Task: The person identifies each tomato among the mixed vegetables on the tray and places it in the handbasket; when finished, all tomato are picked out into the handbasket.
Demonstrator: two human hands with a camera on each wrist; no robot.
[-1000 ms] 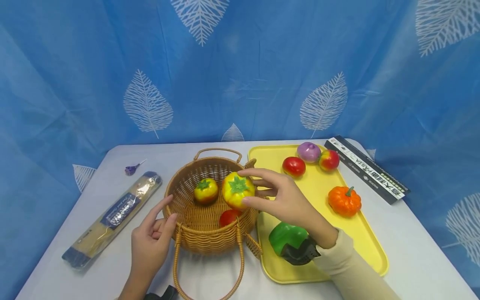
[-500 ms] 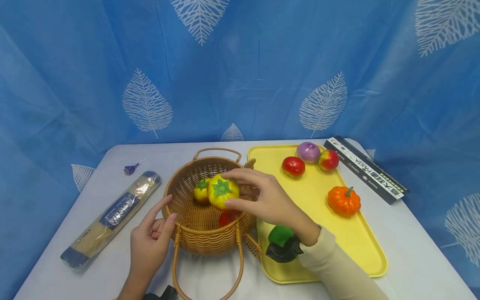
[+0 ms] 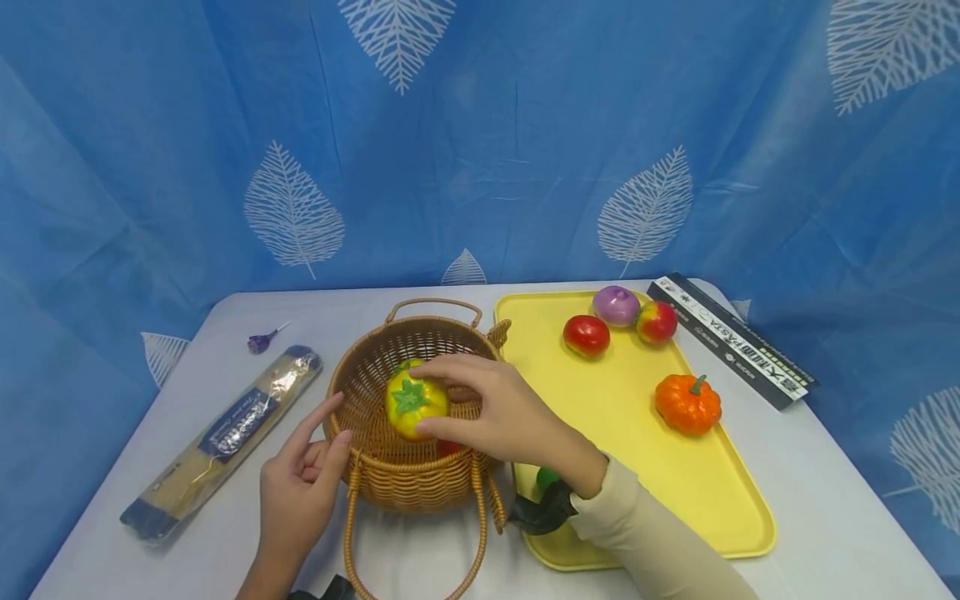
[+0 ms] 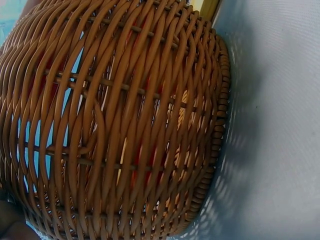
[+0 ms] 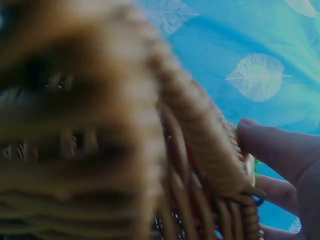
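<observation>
My right hand [image 3: 491, 408] pinches a yellow toy tomato [image 3: 411, 410] with a green star-shaped top, between thumb and fingers. It is over the inside of the round wicker basket [image 3: 420, 487]. Behind it a second toy tomato [image 3: 408, 364] in the basket is mostly hidden; only a strip shows. Part of a red piece [image 3: 448, 447] shows low in the basket. On the left, the fingertips and thumb of my left hand [image 3: 300, 475] touch the basket's rim. The left wrist view is filled by the basket's woven side [image 4: 120, 110]. In the right wrist view, wicker covers most of the tomato.
A yellow tray [image 3: 630, 433] on the right bears a purple toy onion [image 3: 617, 306], two red pieces, an orange pumpkin [image 3: 687, 404] and a green piece partly behind my wrist. A black pasta box [image 3: 731, 342], a noodle packet [image 3: 225, 442] and a lollipop [image 3: 266, 339] lie around.
My right hand has carried the toy tomato leftward and down, from the basket's right side to in front of the second tomato. My left hand has stayed at the rim.
</observation>
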